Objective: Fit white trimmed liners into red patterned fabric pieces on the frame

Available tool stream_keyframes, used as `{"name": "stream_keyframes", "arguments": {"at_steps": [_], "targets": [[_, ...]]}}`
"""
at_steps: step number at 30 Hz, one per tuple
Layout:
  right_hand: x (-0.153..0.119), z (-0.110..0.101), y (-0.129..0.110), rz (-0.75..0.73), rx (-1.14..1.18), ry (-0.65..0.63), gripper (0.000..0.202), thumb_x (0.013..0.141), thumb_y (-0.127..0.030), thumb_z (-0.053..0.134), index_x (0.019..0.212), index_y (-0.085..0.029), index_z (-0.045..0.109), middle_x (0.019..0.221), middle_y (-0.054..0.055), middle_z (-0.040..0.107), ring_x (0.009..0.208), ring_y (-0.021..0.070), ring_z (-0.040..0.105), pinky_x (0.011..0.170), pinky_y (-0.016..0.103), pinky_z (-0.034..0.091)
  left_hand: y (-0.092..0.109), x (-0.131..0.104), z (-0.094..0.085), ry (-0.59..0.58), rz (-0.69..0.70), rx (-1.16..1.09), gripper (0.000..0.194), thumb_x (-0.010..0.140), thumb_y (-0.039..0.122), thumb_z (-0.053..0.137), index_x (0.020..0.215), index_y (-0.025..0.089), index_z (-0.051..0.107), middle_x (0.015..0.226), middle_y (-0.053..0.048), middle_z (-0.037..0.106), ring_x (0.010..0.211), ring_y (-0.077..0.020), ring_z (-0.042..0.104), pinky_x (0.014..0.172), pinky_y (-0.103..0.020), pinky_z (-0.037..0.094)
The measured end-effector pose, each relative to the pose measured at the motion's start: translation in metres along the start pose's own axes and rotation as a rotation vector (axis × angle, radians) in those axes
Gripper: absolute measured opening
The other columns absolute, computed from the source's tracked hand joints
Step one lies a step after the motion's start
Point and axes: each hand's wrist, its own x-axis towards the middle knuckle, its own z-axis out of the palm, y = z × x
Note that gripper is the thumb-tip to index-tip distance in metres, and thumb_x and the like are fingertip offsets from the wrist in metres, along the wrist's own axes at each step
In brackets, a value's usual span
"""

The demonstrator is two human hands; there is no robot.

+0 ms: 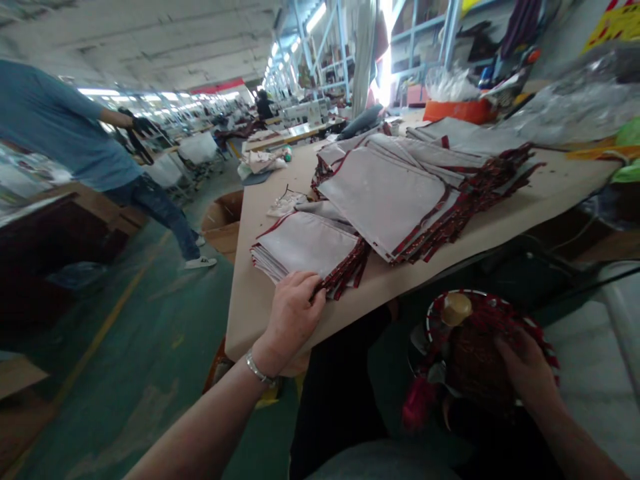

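My left hand (296, 308), with a silver bracelet on the wrist, is closed at the near corner of a small stack of pale grey fabric pieces with dark red edging (313, 243). Its fingers curl over the stack's edge and the thumb lies close by. Beyond and to the right is a larger, fanned pile of similar red-edged pieces (390, 193). Low on the right, my right hand (527, 367) reaches into a round container with a red and white rim (543, 330), over dark reddish-brown material (477, 363). Its fingers are dim and blurred.
The pieces lie on a beige-covered table (253, 300), its near edge close to my lap. An orange container (457, 111) and clear plastic bags (565, 107) stand at the back. A cardboard box (223, 223) is left of the table. A person in blue (75, 127) is in the aisle.
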Motion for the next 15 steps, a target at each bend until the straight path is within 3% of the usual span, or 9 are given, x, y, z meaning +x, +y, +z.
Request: {"name": "stream_keyframes", "arguments": {"at_steps": [5,11,15], "targets": [[-0.031,-0.02,-0.046,0.03,0.169,-0.048,0.064,0.069,-0.06,0.059,0.122,-0.023,0.057,0.123,0.013,0.063,0.116,0.035,0.059,0.106,0.049,0.041,-0.001,0.006,0.006,-0.039,-0.06,0.019,0.016,0.086,0.02,0.052,0.086,0.02,0.068,0.09,-0.006,0.071,0.086,-0.0207,0.064,0.082,-0.033,0.048],[-0.062,-0.047,-0.073,-0.029,0.114,-0.05,0.054,0.067,-0.062,0.059,0.105,-0.024,0.066,0.115,0.008,0.069,0.112,0.0328,0.061,0.097,0.045,0.05,-0.006,0.009,0.002,-0.047,-0.111,-0.135,0.017,0.085,0.018,0.052,0.081,0.019,0.069,0.084,-0.005,0.07,0.082,-0.0187,0.064,0.079,-0.03,0.048],[-0.078,-0.053,-0.095,-0.13,0.071,-0.06,0.049,0.068,-0.06,0.056,0.1,-0.025,0.069,0.109,0.005,0.071,0.107,0.0298,0.065,0.092,0.04,0.054,-0.009,0.012,0.001,-0.053,-0.149,-0.22,0.018,0.084,0.019,0.052,0.079,0.018,0.069,0.079,-0.004,0.07,0.078,-0.0176,0.064,0.073,-0.028,0.047]]}}
